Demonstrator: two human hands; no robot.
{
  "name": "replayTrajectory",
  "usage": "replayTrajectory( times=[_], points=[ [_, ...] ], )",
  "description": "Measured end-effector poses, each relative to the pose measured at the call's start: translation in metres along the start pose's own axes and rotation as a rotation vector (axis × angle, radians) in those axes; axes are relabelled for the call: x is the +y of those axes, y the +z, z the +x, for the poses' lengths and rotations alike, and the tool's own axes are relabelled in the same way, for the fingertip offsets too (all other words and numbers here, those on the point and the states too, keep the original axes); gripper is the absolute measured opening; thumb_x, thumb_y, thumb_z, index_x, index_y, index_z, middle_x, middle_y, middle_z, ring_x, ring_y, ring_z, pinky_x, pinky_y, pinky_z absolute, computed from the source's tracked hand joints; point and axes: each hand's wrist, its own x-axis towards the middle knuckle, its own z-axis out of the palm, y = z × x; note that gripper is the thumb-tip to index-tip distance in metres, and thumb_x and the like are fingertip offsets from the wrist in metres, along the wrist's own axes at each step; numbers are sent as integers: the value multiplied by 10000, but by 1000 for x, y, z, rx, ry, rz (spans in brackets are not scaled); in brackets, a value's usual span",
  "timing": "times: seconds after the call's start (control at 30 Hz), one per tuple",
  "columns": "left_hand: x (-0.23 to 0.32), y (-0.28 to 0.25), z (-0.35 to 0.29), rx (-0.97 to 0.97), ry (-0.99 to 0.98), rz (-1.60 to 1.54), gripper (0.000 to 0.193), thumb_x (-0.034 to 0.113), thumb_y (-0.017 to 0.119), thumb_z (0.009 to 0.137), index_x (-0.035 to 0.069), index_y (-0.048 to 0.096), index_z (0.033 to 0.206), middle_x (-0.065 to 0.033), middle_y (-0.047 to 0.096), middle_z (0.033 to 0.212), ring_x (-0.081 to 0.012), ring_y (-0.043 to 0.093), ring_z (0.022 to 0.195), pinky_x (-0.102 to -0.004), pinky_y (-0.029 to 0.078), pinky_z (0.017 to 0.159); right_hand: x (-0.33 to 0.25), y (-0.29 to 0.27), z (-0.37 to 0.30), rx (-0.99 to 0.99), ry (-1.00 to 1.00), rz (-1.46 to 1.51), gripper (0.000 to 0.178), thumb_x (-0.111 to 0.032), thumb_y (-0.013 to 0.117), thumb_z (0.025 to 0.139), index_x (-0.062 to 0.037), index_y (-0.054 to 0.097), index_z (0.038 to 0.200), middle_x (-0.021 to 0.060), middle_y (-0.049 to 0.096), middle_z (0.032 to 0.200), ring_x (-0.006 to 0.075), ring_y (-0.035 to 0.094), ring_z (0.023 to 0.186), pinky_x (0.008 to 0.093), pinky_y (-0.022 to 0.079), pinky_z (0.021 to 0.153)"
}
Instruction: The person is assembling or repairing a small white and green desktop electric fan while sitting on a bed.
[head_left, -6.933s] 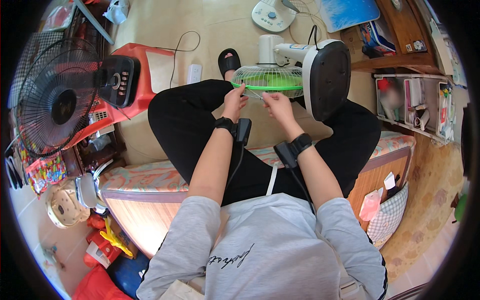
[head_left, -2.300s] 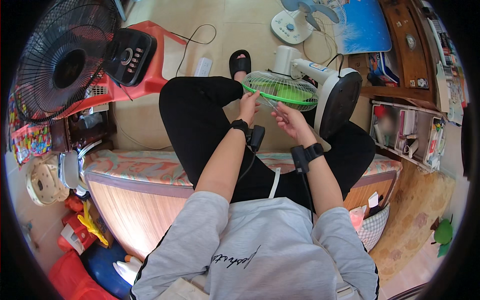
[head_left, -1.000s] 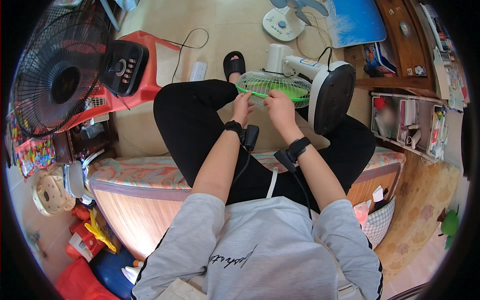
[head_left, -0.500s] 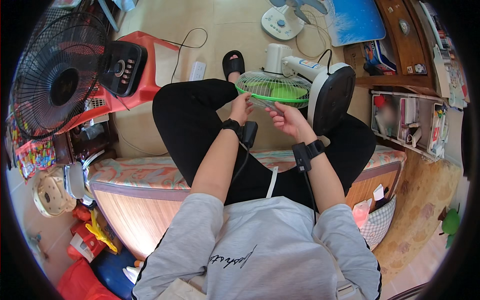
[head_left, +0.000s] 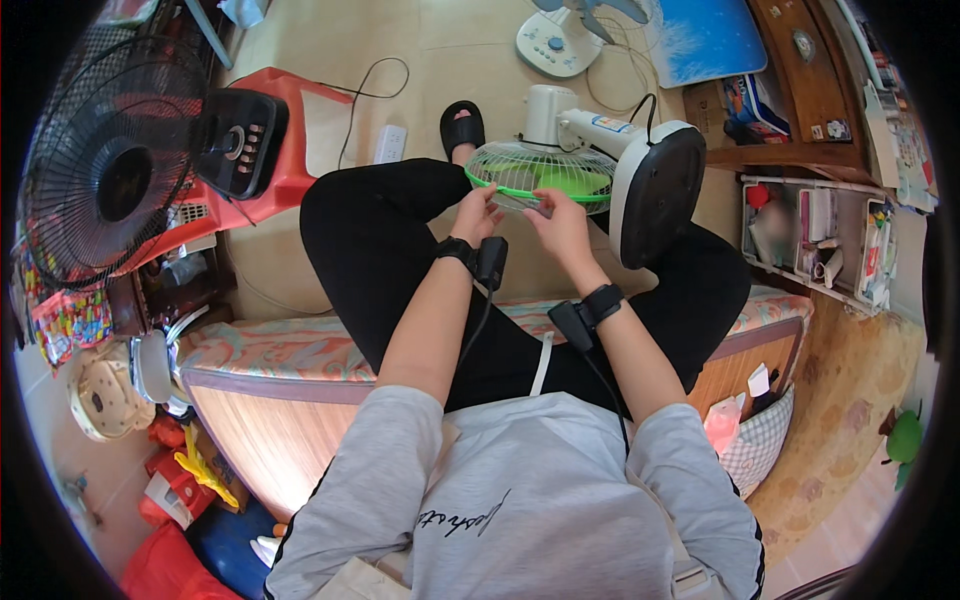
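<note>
A white electric fan [head_left: 635, 145] lies tipped over between my knees, its round base turned up on its side to the right. Its wire cage has a bright green rim [head_left: 570, 197], with green blades [head_left: 545, 172] inside. At the near left of that rim, the fingers of my left hand [head_left: 478, 215] are closed on the edge. Just to the right, my right hand [head_left: 562, 228] is closed in a pinch by the same rim. A thin greyish thing seems to show at its fingertips, too small to make out. Both wrists wear black straps with boxes.
On the left a black fan [head_left: 125, 185] stands by a red plastic stool [head_left: 270, 120]. A white power strip [head_left: 391, 143] and cables lie on the floor. Beyond sits another fan's base [head_left: 557, 45]. A wooden cabinet [head_left: 810, 80] and a storage rack [head_left: 800, 235] stand right.
My right hand has turned and moved slightly left and up, its fingers drawing together at the rim. The left hand stays at the rim. The fan has hardly shifted.
</note>
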Motion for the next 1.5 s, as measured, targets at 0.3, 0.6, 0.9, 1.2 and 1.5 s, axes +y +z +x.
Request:
replayTrajectory(
  times=[0.3,0.6,0.9,1.2,1.5],
  points=[
    [1,4,-10,-6,54,19,288,233,626,749,135,490,983,-4,419,954,-190,368,872,-377,354,714,27,-9,4,-631,1192,1459,205,-205,528,842,-4,566,856,19,521,671,99,479,506,221,380,448],
    [3,6,-10,10,61,-25,250,264,626,751,148,504,937,-3,401,929,-184,373,866,-378,358,710,2,8,-2,-24,-43,-155,141,-164,577,790,-32,591,837,100,572,758,192,557,611,285,434,504],
    [3,3,-12,-6,70,20,232,245,629,751,149,495,915,0,402,908,-169,388,842,-367,366,697,9,-12,2,-290,1132,1358,350,-252,506,873,58,473,1032,65,561,775,71,407,494,170,323,422],
    [2,8,-11,14,78,20,201,250,620,747,145,499,869,8,403,868,-164,398,804,-359,377,662,25,-3,0,-478,1003,1114,254,-210,510,861,37,554,900,5,500,661,59,425,484,185,293,394],
    [4,13,-21,62,94,68,171,244,591,763,124,494,836,-3,413,837,-167,411,789,-355,398,666,-9,-4,0,3,-171,-110,152,-12,542,716,-47,616,844,113,532,770,318,553,731,390,453,632]
  ],
)
